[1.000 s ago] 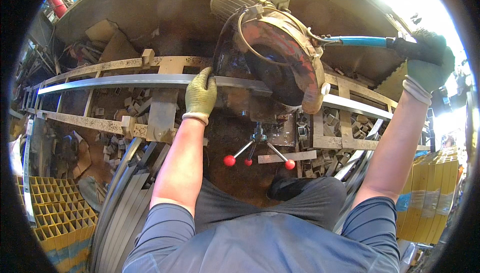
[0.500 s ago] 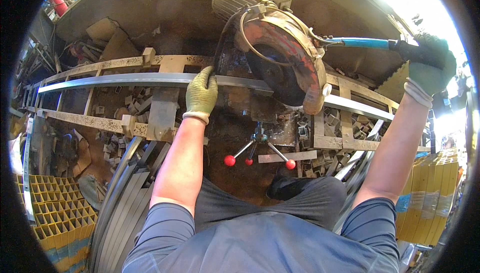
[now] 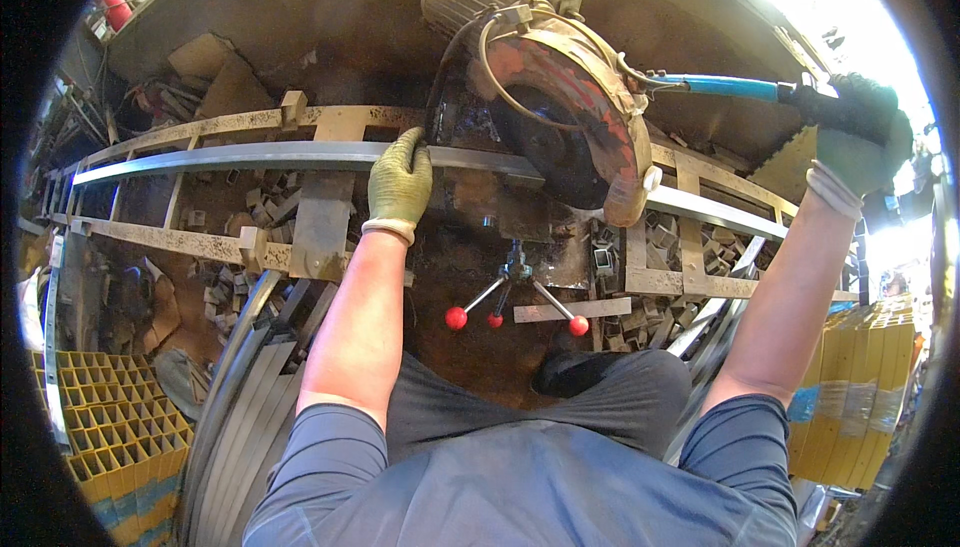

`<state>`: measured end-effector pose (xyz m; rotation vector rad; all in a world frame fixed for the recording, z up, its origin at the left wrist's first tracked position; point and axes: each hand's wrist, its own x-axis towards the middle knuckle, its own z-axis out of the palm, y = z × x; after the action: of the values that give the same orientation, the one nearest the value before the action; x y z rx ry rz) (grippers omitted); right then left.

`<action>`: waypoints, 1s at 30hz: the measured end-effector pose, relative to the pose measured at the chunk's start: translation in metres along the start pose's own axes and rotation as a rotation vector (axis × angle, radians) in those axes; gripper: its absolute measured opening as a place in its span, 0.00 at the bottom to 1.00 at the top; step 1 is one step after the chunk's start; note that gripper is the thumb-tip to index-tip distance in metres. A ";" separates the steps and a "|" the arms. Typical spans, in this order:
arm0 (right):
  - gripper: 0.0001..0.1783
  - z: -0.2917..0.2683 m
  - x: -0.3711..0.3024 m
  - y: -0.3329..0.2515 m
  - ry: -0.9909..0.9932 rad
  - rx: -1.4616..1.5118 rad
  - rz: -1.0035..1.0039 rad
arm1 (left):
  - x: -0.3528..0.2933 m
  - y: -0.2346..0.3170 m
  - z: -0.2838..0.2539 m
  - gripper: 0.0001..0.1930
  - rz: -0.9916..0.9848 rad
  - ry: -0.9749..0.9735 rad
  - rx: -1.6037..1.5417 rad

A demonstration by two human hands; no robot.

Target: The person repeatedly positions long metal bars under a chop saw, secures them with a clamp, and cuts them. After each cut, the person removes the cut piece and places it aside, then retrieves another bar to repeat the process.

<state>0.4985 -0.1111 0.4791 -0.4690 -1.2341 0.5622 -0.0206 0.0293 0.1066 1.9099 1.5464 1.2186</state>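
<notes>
It's a cluttered workshop, dusty brown underneath, with short offcuts (image 3: 275,209) scattered below and between the hands and harsh light glaring beyond the right one. A ladder-like metal frame (image 3: 200,243) runs crosswise under the left hand (image 3: 400,187), carrying a long silver metal bar (image 3: 250,156) that stretches out well to that hand's left and, on its other side, reaches the dark disc (image 3: 540,152) of a cutting machine (image 3: 608,127). From where I stand, the step looks like steadying the bar at the disc while working the saw head; whether the disc is biting in, I can't tell. As I judge it, the next move calls for even pressure on the lever and the left fingers well clear of the disc. The gloved left hand is closed over the bar, its fingers together and bent across the far edge, the thumb's hold hard to make out. The right hand (image 3: 862,132), gloved too and raised well apart from the left, is wrapped around the black end of the blue lever (image 3: 720,86). Red-knobbed handles (image 3: 456,319) sit between the forearms, nearer the person than either hand.
</notes>
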 end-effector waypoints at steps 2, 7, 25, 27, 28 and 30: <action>0.22 -0.009 0.001 -0.005 0.007 -0.037 0.012 | 0.001 -0.001 0.000 0.20 0.006 -0.002 0.005; 0.25 -0.018 -0.002 -0.003 0.062 -0.099 -0.001 | 0.000 0.000 0.001 0.19 0.012 0.017 0.023; 0.30 0.007 0.073 0.013 -0.133 0.045 0.098 | 0.003 0.005 0.001 0.19 -0.026 0.001 -0.001; 0.26 0.019 0.113 0.026 -0.258 -0.075 0.062 | 0.003 0.002 0.003 0.19 -0.002 0.019 0.001; 0.24 0.028 0.130 0.033 -0.304 -0.217 0.005 | 0.003 0.000 0.004 0.18 0.011 0.027 0.004; 0.18 0.067 0.150 0.063 -0.216 -0.855 -0.263 | 0.002 -0.003 0.001 0.17 0.023 0.064 0.006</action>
<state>0.4590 0.0347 0.5696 -0.9535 -1.6942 -0.1786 -0.0210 0.0327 0.1048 1.9150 1.5661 1.2974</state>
